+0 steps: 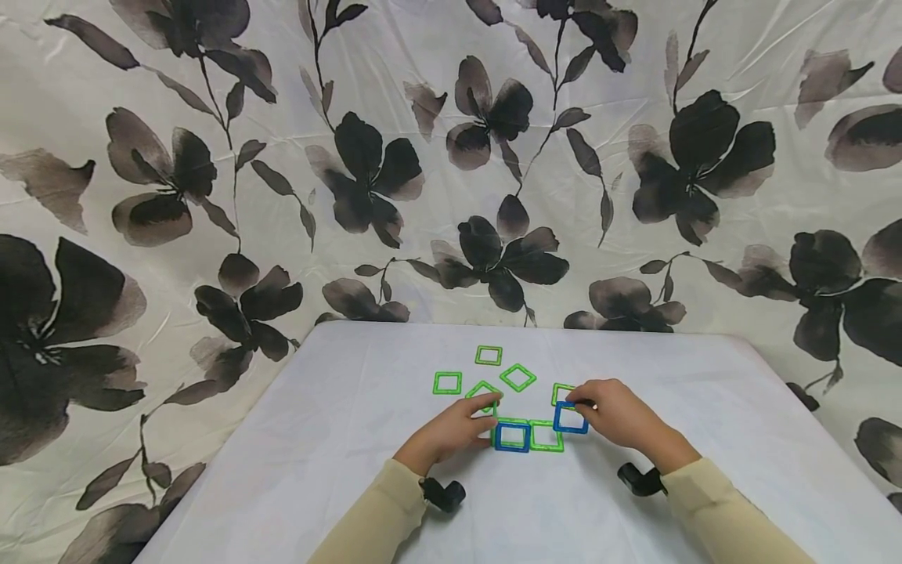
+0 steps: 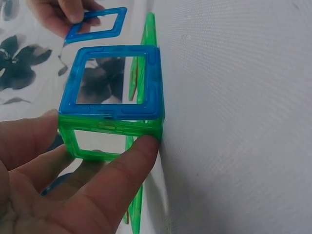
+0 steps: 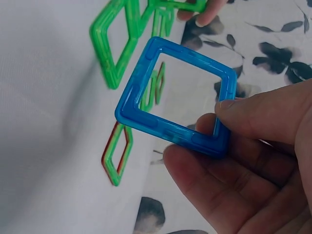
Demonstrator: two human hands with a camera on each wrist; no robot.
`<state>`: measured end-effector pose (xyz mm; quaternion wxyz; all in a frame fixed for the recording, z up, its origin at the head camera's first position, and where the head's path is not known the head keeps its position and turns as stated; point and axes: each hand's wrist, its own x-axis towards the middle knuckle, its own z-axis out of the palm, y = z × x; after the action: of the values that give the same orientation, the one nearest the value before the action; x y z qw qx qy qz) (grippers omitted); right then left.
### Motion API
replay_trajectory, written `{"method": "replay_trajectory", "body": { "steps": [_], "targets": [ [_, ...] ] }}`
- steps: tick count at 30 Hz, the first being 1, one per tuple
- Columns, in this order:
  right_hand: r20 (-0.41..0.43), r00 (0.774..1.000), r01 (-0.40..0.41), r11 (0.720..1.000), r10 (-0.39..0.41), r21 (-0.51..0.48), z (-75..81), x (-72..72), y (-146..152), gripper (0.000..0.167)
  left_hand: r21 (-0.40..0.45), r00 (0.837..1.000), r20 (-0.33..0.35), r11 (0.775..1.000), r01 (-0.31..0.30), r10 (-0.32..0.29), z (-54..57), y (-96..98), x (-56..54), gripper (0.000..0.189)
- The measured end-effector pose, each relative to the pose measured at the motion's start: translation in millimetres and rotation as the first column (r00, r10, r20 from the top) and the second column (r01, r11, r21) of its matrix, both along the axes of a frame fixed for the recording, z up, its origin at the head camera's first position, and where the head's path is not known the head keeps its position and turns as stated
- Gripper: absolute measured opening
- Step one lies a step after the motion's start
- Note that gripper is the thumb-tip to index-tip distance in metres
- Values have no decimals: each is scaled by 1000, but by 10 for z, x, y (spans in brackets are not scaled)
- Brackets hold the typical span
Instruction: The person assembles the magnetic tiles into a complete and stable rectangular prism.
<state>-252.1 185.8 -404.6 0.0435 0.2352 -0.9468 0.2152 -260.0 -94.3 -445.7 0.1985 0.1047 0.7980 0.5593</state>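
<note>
My left hand (image 1: 451, 431) grips a green square magnetic tile (image 2: 109, 127) between thumb and fingers. That tile stands upright, joined edge to edge with a blue square tile (image 2: 109, 111) that also stands up. A second green tile (image 1: 547, 450) lies beside them on the right. My right hand (image 1: 623, 411) pinches another blue square tile (image 3: 170, 135) at one corner, thumb on one face and fingers behind. In the head view this blue tile overlaps the right end of the green one.
Several loose green square tiles lie farther back on the white table (image 1: 338, 439), among them one at the back (image 1: 488, 363), one at left (image 1: 447, 392) and one turned like a diamond (image 1: 509, 384). A green tile (image 1: 561, 385) lies behind the right hand. Floral cloth (image 1: 493, 258) hangs beyond the table.
</note>
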Motion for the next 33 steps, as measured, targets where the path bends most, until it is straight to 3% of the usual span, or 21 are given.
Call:
{"method": "replay_trajectory", "body": {
  "steps": [15,33],
  "targets": [
    [52,996,-76,997,76,0,-67,104,-37,16,35,1000,7,999,11,-11,-17,4,-12,51],
    [40,991,-127,992,127,9,-140,114,-46,16,20,1000,-3,1000,13,-13,-13,5,-18,51]
  ]
}}
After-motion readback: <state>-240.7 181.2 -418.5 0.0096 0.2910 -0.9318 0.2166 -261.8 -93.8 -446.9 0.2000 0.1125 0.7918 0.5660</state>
